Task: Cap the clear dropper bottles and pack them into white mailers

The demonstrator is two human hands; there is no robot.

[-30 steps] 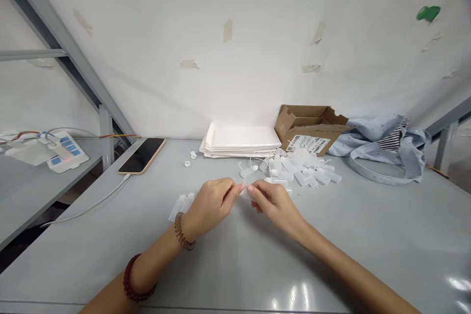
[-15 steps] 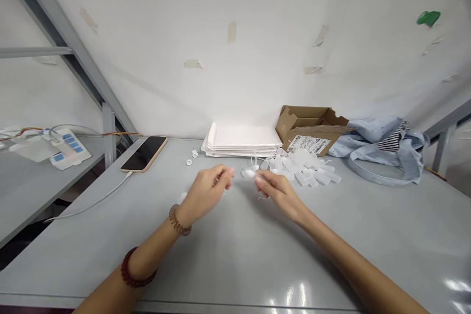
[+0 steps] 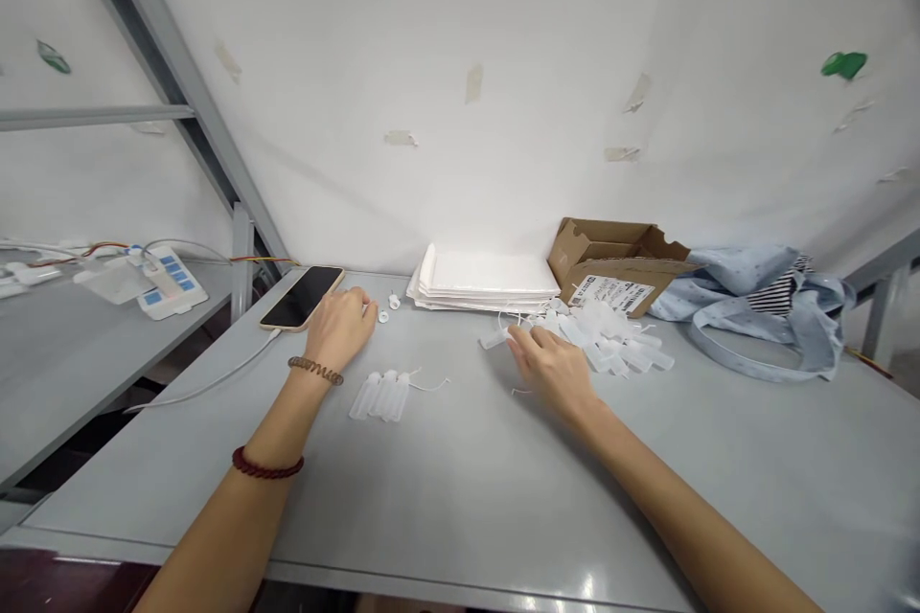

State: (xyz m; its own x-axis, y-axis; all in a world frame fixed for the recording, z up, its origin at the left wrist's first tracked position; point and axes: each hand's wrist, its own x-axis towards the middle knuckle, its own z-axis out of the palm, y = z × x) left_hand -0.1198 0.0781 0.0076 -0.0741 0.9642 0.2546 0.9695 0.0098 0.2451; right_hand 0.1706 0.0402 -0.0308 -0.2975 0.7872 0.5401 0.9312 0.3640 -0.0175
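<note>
My left hand (image 3: 337, 326) reaches far left on the grey table (image 3: 460, 498), beside a phone (image 3: 302, 297). Its curled fingertips are at some small white caps (image 3: 388, 308); I cannot see whether it pinches one. My right hand (image 3: 550, 364) lies flat with its fingers spread at the near edge of a pile of translucent plastic tubes (image 3: 610, 340). Its fingertips touch a single tube (image 3: 495, 339). Three tubes (image 3: 380, 395) lie side by side between the hands, with a thin white strand next to them.
A stack of white padded sheets (image 3: 489, 276) and an open cardboard box (image 3: 610, 259) stand against the back wall. A light blue cloth bag (image 3: 762, 302) lies at the right. The phone's cable runs off the left edge. A power strip (image 3: 169, 273) sits on the left shelf.
The hands were together in mid-table, working one small tube. They have parted: the left went to the caps by the phone, the right to the tube pile. The view tilted up.
</note>
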